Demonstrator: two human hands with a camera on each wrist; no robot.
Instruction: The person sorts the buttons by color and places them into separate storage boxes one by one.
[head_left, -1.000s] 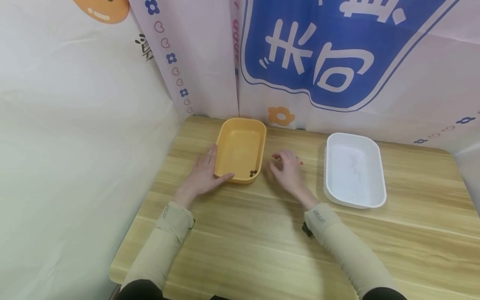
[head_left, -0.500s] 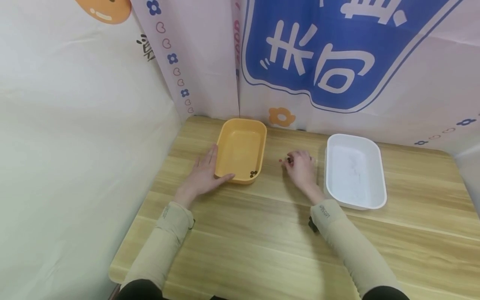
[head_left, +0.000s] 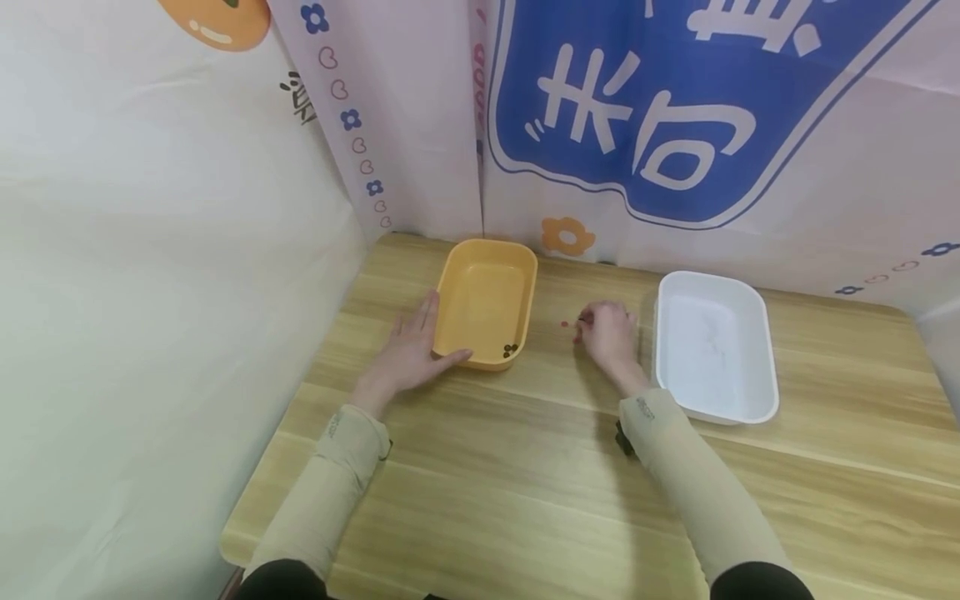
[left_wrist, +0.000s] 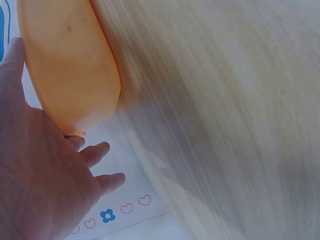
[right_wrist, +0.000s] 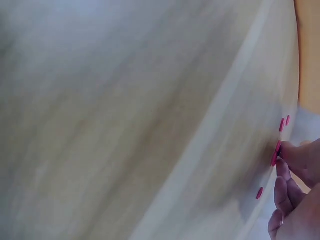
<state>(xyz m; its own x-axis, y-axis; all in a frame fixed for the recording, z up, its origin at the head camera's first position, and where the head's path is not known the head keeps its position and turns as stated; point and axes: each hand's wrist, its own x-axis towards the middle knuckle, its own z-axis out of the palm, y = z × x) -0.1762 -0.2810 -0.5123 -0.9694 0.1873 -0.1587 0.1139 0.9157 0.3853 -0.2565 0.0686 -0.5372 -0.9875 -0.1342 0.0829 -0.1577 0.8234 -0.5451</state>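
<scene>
Right hand: the right hand [head_left: 609, 337] was between the two trays, low over the table [head_left: 480, 483], thumb and fingertip closed in a pinch on a small dark piece [right_wrist: 279, 151].
Pinched piece: it was at the table surface, right against a red piece; too small and covered to tell which way it pointed.
Red pieces: several red pieces [right_wrist: 259, 193] lay about the fingertips, thin and narrow in the right wrist view, their long axes nearly upright there.
Left hand: the left hand [head_left: 405, 354] was spread wide and gripped nothing, thumb along the near rim of the orange tray [head_left: 483, 300], fingers against its left side.
Orange tray: its long axis ran from near to far, the far end leaning slightly right.
Inside it: three dark beads [head_left: 507, 348] sat clustered in the near right corner.
White tray: the white tray [head_left: 716, 350] stood to the right, its long axis also near to far.
</scene>
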